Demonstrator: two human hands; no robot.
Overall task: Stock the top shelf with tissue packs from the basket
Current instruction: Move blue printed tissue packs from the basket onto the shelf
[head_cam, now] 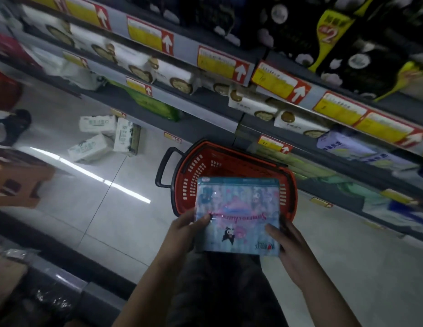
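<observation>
Both forearms rise from 6 o'clock of the view and meet on one tissue pack [237,208], held flat and face-up just below centre. The left hand [182,230] grips the pack's 8 o'clock corner. Its thumb [203,219] is curled over the printed face and the other fingers are hidden beneath. The right hand [287,241] grips the 4 o'clock corner the same way, with its thumb [272,232] on top near the edge and its fingers out of sight under the pack. Both wrists bend slightly inward.

The pack is a flat rectangle in glossy clear wrap. It is pale blue, pinker at the middle, with a darker blue strip along its far edge. Pink script across the face reads upside down from here, and a small black-and-white cartoon figure sits near its 6 o'clock edge. The pack is over the near half of the basket [194,171] and covers the rim at 5 o'clock. Whether it touches the rim cannot be told.

The basket is red with slotted walls and stands on the pale tiled floor [87,208], with a black handle [162,168] jutting out at its 9 o'clock. Shelves with yellow-and-red labels [149,35] run from 11 to 3 o'clock. Black packs [323,48] are at 1 o'clock, and white packs [99,135] lie loose on the floor at the basket's 10 o'clock.
</observation>
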